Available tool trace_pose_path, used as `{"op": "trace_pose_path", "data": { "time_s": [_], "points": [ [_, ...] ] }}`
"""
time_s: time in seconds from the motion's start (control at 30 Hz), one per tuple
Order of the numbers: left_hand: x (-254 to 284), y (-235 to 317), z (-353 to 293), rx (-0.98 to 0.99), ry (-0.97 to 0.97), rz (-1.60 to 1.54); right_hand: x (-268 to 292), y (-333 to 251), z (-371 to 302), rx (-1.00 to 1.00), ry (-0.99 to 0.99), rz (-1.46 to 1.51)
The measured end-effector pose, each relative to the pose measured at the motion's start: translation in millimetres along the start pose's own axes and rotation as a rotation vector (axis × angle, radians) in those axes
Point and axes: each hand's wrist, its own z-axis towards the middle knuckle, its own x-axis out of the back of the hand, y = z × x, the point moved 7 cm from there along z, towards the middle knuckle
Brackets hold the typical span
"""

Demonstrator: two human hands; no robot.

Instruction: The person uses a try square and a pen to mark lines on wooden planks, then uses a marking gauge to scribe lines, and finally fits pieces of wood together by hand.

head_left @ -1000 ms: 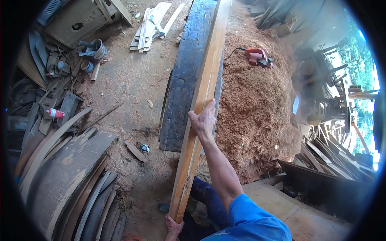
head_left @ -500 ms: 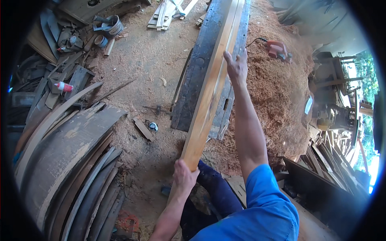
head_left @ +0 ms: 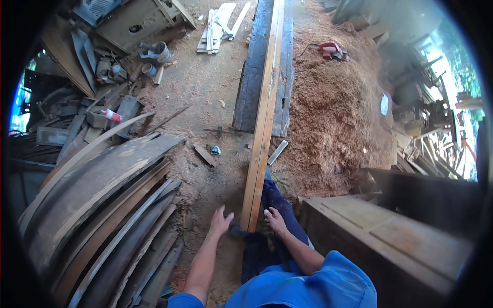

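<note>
Two long wooden boards (head_left: 260,149) lie side by side, running from in front of my body along a dark, worn workbench (head_left: 250,77). Their near ends overhang the bench, with one of my legs below. My left hand (head_left: 221,223) is just left of these ends, apart from the wood, with fingers spread and nothing in them. On the other side, close to the boards' right edge, is my right hand (head_left: 276,222). Its fingers are loosely bent and apart, holding nothing. The far ends of the boards run out of the top of the picture.
Curved wooden slabs (head_left: 102,190) are stacked at left. A red power tool (head_left: 333,51) sits on a big shavings heap (head_left: 328,108) right of the bench. A wooden panel (head_left: 385,231) stands close at my right. A tape measure (head_left: 215,150) and wood offcut (head_left: 205,154) lie on the floor.
My left hand has let go of the near end and moved off it. My right hand has come back from far along the boards to their near end. The view has shifted.
</note>
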Motion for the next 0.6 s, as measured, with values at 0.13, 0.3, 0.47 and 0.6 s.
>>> {"op": "trace_pose_path", "data": {
  "time_s": [0.13,0.3,0.47,0.6],
  "points": [
    [-36.3,-170.5,-199.1,0.163,-0.383,0.25,-7.2,8.3,-42.7,0.233,0.016,-0.128],
    [-30.1,-281.6,-378.9,0.62,-0.407,0.093,2.1,-5.2,-100.1,0.314,0.124,-0.366],
    [-28.5,-307.6,-409.0,0.768,-0.194,-0.172,-28.1,-20.4,-141.9,0.35,0.058,-0.587],
    [-5.2,-277.5,-341.2,0.64,-0.057,-0.326,-57.9,-2.1,-148.4,0.311,-0.051,-0.761]
  ]
}}
